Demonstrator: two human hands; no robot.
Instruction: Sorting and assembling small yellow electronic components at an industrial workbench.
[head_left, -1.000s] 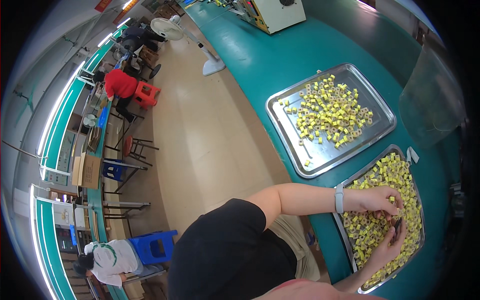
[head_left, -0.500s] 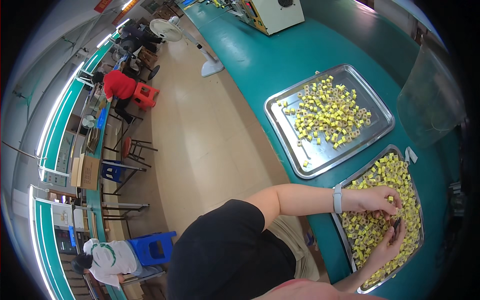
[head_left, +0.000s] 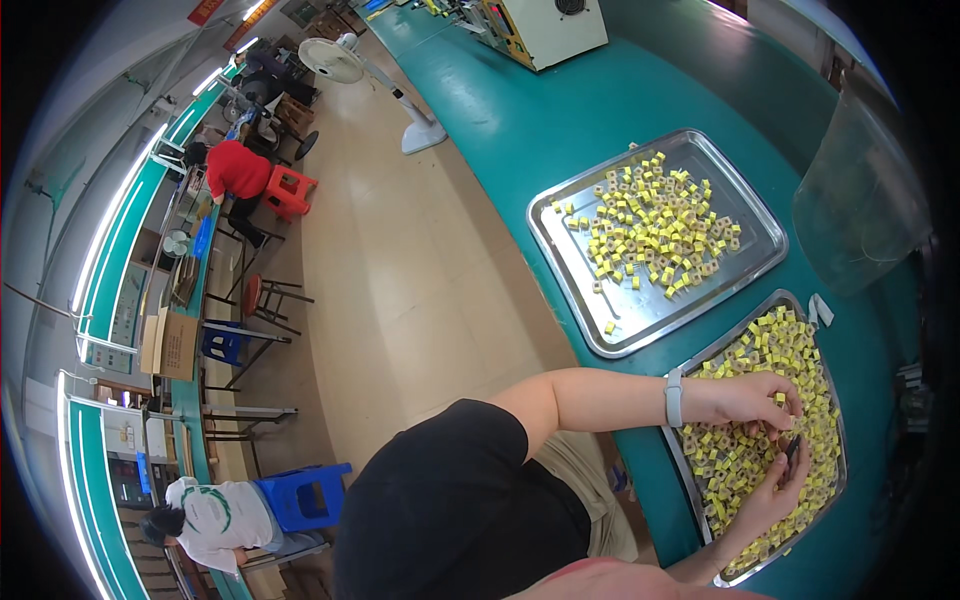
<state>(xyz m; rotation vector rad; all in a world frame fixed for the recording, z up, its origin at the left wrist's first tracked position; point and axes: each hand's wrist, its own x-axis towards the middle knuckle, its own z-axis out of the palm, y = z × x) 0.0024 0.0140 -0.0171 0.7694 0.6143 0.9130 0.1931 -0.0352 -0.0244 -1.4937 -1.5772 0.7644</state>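
My left hand (head_left: 755, 400), with a pale band round the wrist, is over the nearer metal tray (head_left: 692, 487). Its fingers are bent and pinched together at a small yellow-wrapped component (head_left: 780, 398). Just below it in the picture, my right hand (head_left: 772, 497) grips a small dark object (head_left: 794, 446) between thumb and fingers; its exact kind is too small to make out. Both hands' fingertips are close together. Many loose yellow-and-beige components (head_left: 735, 480) fill the tray beneath them.
A second metal tray (head_left: 600, 335) holds a looser heap of the same yellow components (head_left: 655, 225) on the green table (head_left: 520, 130). A clear plastic sheet (head_left: 860, 190) stands at the right. A machine (head_left: 555, 30) sits farther along, and a fan (head_left: 425, 135) in the aisle. Other people sit at the left.
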